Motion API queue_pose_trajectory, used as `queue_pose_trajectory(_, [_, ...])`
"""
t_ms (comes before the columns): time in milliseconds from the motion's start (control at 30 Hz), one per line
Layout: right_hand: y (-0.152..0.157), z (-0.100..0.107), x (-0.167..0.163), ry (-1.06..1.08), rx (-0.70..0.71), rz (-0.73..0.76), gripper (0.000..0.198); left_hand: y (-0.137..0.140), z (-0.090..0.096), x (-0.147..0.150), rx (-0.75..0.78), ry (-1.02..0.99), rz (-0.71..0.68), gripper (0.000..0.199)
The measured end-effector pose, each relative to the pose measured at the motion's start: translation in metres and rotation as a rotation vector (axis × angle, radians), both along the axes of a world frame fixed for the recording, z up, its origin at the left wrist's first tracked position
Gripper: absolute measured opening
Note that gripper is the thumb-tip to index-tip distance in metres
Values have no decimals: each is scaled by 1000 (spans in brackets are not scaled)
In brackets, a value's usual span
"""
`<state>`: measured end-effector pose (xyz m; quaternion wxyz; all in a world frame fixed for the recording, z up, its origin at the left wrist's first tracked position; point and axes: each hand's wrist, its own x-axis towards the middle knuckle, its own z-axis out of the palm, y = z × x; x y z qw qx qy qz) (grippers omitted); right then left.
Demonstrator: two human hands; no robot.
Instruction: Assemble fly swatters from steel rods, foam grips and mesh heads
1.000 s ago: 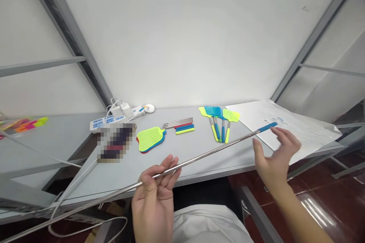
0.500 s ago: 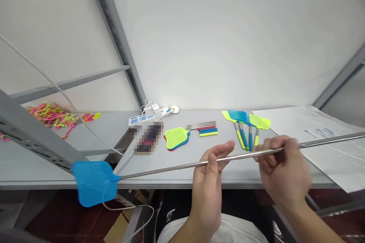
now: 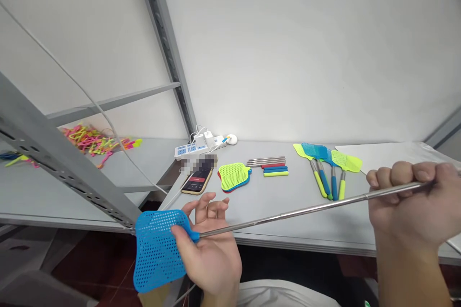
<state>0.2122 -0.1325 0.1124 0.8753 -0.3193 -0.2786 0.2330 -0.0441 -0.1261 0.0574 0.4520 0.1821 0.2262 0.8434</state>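
My left hand (image 3: 211,254) pinches the blue swatter head (image 3: 158,249) at its neck, thumb on the mesh. My right hand (image 3: 410,206) is clenched around the far end of its steel rod (image 3: 288,213), which spans between my hands above the tabletop (image 3: 281,206). Beyond them lie finished swatters (image 3: 329,168), probably four.

The left hand (image 3: 211,254) sits low at centre, palm turned up, thumb pressed down in a pinch, the other fingers (image 3: 209,206) spread and loosely curled; the right hand (image 3: 410,206) is raised at the right edge, closed in a fist, knuckles up, forearm rising from below
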Motion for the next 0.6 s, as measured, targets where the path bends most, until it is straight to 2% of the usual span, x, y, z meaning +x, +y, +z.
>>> queue_pose_trajectory(100, [-4,-28,-8,38,-31,-54,30,4,-5,7,-64,-16,-8,32])
queue_pose_trajectory(167, [-4,-47,-23,40,-53,-45,28,6,-9,19,-86,-21,-62,30])
queue_pose_trajectory(267, [-3,-67,-57,23,-117,169,30,4,-12,42,-87,-3,-166,32])
queue_pose_trajectory(433, [-8,-81,-103,21,-149,325,38,-1,-9,68,-40,18,-196,34])
queue_pose_trajectory(600, [-16,-89,-115,-30,-130,465,39,4,-6,81,3,-42,-408,35])
